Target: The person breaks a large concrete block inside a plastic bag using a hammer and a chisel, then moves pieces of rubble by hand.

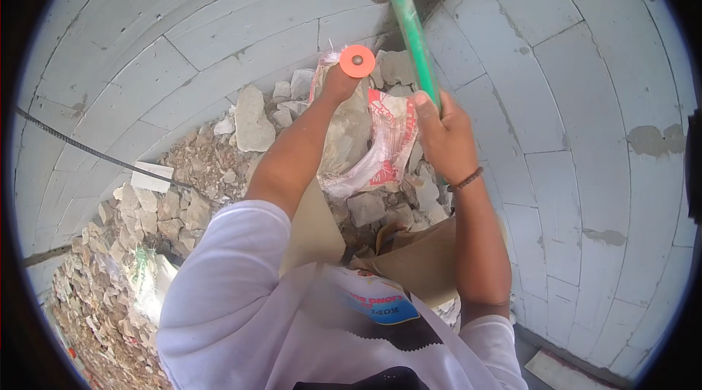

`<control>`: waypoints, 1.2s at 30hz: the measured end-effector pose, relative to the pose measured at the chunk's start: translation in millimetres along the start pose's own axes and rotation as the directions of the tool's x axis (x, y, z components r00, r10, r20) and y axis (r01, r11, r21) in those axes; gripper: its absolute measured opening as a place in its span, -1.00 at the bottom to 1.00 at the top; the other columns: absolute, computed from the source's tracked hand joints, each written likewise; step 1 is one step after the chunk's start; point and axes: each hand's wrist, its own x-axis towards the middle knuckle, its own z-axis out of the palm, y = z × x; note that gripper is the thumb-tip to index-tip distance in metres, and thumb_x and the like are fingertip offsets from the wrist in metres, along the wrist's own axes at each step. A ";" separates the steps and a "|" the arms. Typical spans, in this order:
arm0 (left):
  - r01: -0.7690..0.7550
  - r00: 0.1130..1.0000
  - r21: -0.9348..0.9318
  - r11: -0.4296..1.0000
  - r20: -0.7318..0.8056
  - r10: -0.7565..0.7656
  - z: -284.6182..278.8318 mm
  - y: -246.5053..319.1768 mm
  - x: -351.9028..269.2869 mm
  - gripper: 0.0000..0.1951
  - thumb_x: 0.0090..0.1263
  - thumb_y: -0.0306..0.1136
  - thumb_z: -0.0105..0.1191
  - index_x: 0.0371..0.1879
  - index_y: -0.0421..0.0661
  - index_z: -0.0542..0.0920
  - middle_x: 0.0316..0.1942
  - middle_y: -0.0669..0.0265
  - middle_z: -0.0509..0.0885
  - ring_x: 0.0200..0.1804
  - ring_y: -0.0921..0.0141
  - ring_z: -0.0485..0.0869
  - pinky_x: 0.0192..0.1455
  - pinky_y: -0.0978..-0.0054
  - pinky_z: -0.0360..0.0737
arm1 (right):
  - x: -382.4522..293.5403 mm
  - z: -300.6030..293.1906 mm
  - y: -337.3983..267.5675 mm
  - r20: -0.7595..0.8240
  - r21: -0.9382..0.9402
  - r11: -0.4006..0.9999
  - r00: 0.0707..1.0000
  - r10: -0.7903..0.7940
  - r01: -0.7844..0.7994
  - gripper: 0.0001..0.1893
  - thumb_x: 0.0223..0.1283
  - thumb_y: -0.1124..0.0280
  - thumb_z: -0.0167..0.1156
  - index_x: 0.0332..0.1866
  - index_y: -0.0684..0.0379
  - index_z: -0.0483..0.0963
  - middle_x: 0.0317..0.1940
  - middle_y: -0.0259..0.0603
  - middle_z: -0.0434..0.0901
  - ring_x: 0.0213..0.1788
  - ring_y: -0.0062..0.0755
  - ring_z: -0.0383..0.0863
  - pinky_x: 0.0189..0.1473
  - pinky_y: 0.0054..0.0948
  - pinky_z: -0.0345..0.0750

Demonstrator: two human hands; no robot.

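My right hand (447,135) is closed around the green handle of a sledgehammer (419,44), whose grey metal head is raised at the top of the view. To its left, my left hand (341,84) grips a tool with a round orange hand guard (357,61); the round metal end in the guard's middle faces up, and the shaft is hidden below. Under and beside my left hand lies a large pale stone (345,135), partly wrapped by a torn white and red woven sack (392,138).
Grey block walls (219,22) meet in a corner ahead. Broken stones (255,121) and rubble (104,280) cover the ground. A steel reinforcing bar (104,155) slants in from the left, near a white tile piece (152,176). Another sack (148,280) lies on the rubble.
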 end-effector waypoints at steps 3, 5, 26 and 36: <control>0.065 0.997 0.042 0.997 0.040 -0.067 0.5 -6.4 -5.2 -0.61 0.33 -0.11 0.20 0.05 -0.06 0.61 -0.04 0.04 0.70 0.05 0.06 0.66 0.02 0.21 0.58 | -0.3 -49.5 -91.9 -0.278 0.253 0.903 0.920 -0.275 0.346 -0.62 0.44 0.04 0.14 -0.25 0.21 0.46 -0.58 -0.35 0.48 -0.58 -0.62 0.47 -0.47 -0.57 0.40; 0.008 0.998 0.024 1.000 -0.058 -0.007 -4.6 -16.3 -3.9 -0.62 0.34 -0.11 0.20 0.02 -0.09 0.61 -0.06 0.03 0.70 0.02 0.05 0.66 0.00 0.20 0.58 | 0.4 -64.5 -137.1 -0.401 0.398 0.729 0.820 -0.408 0.557 -0.62 0.52 0.04 -0.02 -0.16 0.21 0.39 -0.54 -0.28 0.42 -0.60 -0.53 0.41 -0.52 -0.50 0.44; 0.041 0.986 0.078 0.996 0.157 -0.053 -32.3 -42.4 27.3 -0.53 0.35 -0.27 0.20 0.20 -0.20 0.50 0.13 0.22 0.61 0.18 0.29 0.56 0.26 0.33 0.43 | -102.6 44.8 45.1 0.355 0.644 0.598 0.878 0.320 -0.478 -0.60 0.33 0.12 0.15 -0.17 0.35 0.37 -0.61 -0.16 0.46 -0.75 -0.37 0.49 -0.71 -0.30 0.44; 0.181 0.977 -0.180 0.967 0.142 -0.157 7.4 13.4 -8.9 -0.88 0.44 -0.37 0.14 -0.27 -0.17 0.57 -0.34 0.37 0.59 -0.36 0.56 0.47 -0.33 0.58 0.41 | -115.2 68.8 78.9 0.462 0.812 0.153 0.780 0.423 -0.564 -0.71 0.16 0.40 0.13 -0.16 0.43 0.32 -0.67 -0.06 0.49 -0.76 -0.27 0.53 -0.71 -0.23 0.45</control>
